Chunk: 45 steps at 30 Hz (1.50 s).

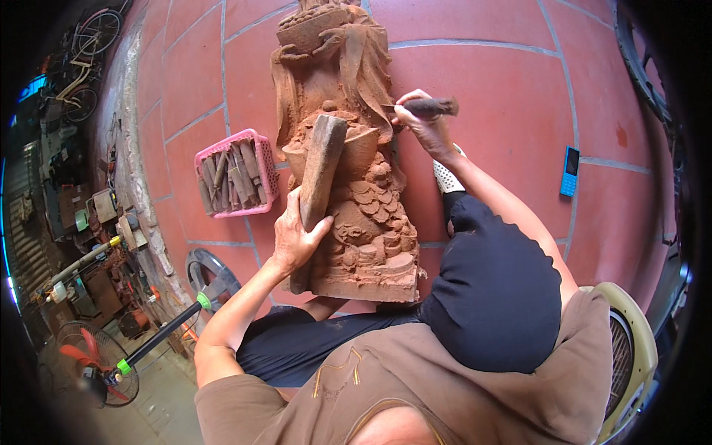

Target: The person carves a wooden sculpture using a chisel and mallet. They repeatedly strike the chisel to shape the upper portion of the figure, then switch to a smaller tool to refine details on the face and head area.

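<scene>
A reddish-brown carved wooden statue [363, 215] lies lengthwise in front of me, with draped folds toward its far end and rounded, layered shapes near me. My left hand [297, 233] is wrapped round a long, squared wooden mallet [324, 159], which slants above the middle of the carving. On the right side of the statue, my right hand [424, 126] pinches a carving chisel [432, 107] with a dark handle. The chisel's thin tip points left, at the edge of the carved drapery; whether it touches the wood I cannot tell.
Left of the statue, a pink plastic basket [274, 185] holds several chisels [233, 178]. A blue phone [569, 170] lies on the red tiled floor [504, 81] at right. A fan with red blades [85, 348], a bicycle [74, 96] and clutter are at far left; a beige-framed chair [638, 356] stands right.
</scene>
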Each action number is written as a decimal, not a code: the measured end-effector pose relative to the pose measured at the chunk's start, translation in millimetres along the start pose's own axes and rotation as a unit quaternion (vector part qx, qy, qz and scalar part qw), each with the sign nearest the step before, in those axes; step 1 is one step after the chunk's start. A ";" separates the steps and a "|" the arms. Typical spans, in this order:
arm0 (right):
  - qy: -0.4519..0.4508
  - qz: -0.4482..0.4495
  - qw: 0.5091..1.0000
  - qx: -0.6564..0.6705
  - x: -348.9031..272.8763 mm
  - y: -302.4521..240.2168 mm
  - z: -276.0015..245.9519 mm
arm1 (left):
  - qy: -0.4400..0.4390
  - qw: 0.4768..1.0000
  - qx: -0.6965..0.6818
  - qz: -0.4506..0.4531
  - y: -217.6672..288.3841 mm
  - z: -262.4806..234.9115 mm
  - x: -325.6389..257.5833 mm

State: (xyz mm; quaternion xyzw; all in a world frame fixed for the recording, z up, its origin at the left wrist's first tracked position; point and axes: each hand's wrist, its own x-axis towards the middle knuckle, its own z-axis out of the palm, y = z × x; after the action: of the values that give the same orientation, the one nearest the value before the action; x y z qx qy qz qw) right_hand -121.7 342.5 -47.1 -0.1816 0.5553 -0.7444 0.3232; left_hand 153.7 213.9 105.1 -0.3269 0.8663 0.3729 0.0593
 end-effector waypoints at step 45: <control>0.026 -0.055 0.997 0.047 25.7 -8.2 3.7 | -0.001 1.000 0.007 -0.007 -0.8 -1.5 -0.3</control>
State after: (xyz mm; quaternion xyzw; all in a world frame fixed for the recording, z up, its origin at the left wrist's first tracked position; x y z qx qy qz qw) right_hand -140.3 323.7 -40.5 -0.1773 0.5175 -0.7906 0.2752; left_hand 154.6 212.7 105.8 -0.3320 0.8667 0.3667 0.0653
